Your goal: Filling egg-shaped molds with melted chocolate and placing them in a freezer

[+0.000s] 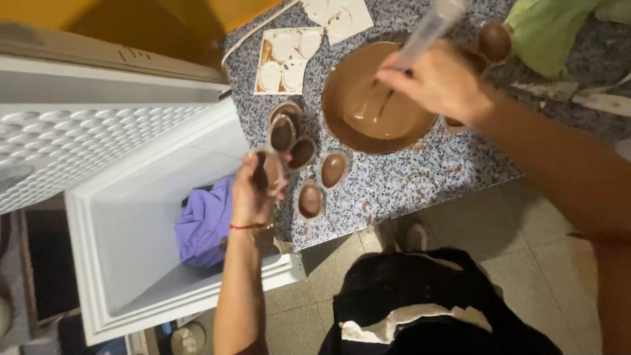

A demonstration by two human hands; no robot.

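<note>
Both hands are busy with chocolate. The left hand [253, 190] is closed around a small egg-shaped mold [268, 169], holding it up over the edge of the desk [407, 177], just above the open white freezer [125, 263]. The mold in that hand looks dark inside, so it seems to have chocolate in it, but the fingers hide part of it. The right hand [437, 79] is closed around a see-through tool [430, 26] that dips into the big round bowl [374, 105] of melted brown chocolate. I cannot tell what the end of the tool looks like, because it is down in the chocolate. Near the bowl, five more egg molds lie on the speckled desk: two [284, 125] touching each other at the top, one [302, 152] just below them, one [333, 169] to the side and one [309, 199] close to the edge. All of them look coated brown inside, so I think that part of the work is mostly done. Another brown piece [494, 41] sits beyond the bowl. Farther back lie flat trays [289, 59] with pale round shapes, and these look not yet covered. The bowl holds plenty of chocolate, so more can be made. Inside the freezer there is only a purple bag [204, 223], and no molds rest in there yet.
</note>
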